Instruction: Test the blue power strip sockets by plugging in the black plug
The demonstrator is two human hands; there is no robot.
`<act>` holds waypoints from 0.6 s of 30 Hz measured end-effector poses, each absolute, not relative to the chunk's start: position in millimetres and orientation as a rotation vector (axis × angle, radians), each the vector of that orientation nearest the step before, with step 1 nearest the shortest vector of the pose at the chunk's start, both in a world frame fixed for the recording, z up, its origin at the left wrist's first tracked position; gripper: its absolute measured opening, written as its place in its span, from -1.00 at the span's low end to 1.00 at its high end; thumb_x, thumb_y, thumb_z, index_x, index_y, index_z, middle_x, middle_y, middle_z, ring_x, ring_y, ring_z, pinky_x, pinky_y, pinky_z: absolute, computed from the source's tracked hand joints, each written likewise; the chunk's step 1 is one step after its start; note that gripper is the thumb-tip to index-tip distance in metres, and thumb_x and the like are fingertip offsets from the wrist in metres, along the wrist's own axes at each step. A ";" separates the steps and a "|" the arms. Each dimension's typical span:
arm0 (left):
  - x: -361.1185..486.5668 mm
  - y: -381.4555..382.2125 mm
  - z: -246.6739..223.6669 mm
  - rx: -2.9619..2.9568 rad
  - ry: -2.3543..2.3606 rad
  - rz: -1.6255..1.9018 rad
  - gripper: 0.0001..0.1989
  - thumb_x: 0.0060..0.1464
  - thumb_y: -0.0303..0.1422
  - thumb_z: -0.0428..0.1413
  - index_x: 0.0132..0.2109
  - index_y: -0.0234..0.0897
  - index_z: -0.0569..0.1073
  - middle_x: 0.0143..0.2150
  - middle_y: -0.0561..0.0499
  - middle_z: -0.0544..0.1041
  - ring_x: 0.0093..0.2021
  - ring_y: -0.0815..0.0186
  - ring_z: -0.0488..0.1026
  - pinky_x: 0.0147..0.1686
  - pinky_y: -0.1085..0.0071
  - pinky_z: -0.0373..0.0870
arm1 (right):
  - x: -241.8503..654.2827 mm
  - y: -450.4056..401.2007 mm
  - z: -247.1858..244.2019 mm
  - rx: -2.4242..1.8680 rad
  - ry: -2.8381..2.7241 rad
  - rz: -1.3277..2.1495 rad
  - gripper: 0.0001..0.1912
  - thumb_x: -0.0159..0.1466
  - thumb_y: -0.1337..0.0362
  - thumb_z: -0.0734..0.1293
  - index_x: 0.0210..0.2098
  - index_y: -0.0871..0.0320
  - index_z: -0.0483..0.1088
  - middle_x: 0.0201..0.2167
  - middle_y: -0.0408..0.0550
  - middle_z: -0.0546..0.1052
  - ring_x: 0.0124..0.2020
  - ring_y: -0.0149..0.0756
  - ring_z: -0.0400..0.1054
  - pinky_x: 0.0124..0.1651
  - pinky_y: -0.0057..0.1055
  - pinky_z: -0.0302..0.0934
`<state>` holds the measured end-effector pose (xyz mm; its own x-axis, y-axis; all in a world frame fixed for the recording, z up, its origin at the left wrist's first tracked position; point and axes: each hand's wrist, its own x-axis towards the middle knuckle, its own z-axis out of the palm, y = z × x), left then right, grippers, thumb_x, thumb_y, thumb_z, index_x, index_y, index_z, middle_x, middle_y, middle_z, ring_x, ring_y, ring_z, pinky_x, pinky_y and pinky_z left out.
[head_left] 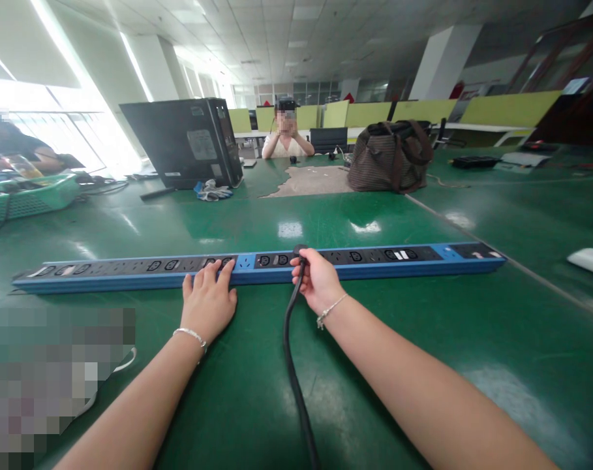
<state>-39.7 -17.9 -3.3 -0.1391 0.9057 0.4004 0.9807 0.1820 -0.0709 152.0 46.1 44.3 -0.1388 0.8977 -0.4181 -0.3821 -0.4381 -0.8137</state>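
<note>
At the power strip (246,262), a plug (301,250) is pinched by the right hand (319,279); leftward, the left hand (207,299) is spread; straight alignment seems needed.

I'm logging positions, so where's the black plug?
In the head view, near centre, the black plug is in the right hand, at the blue power strip.

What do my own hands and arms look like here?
Your left hand and right hand are both gloveless, and no sleeves show on the forearms. The left wrist wears a slim silvery bracelet; the right wears a thin silvery chain with small dangling pieces.
</note>
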 end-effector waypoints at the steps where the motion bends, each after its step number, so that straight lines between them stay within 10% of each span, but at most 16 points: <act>1: -40.5 -17.7 -3.8 -1.783 -2.116 -0.295 -0.43 0.11 -0.29 -0.08 0.28 -0.21 0.18 0.25 -0.20 0.27 0.21 0.02 0.21 0.21 -0.06 0.02 | 161.4 51.4 44.2 -1.171 -0.670 1.746 -0.70 0.26 0.26 0.18 -0.57 0.22 0.32 -0.80 -0.20 0.31 -0.80 -0.54 0.16 -0.77 -0.64 -0.12; 18: -41.1 -18.1 -3.7 -1.798 -2.104 -0.315 -0.45 0.12 -0.30 -0.10 0.27 -0.21 0.19 0.24 -0.20 0.28 0.20 0.02 0.22 0.20 -0.09 0.02 | 171.9 60.9 47.6 -1.196 -0.745 1.885 -0.69 0.27 0.26 0.17 -0.53 0.26 0.36 -0.79 -0.16 0.35 -0.79 -0.52 0.20 -0.74 -0.65 0.05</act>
<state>-41.1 -18.1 -3.7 -0.1301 0.9051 0.4048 0.9840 0.1680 -0.0594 171.9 60.9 47.6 -0.2651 0.8421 -0.4698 -0.2936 -0.5346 -0.7925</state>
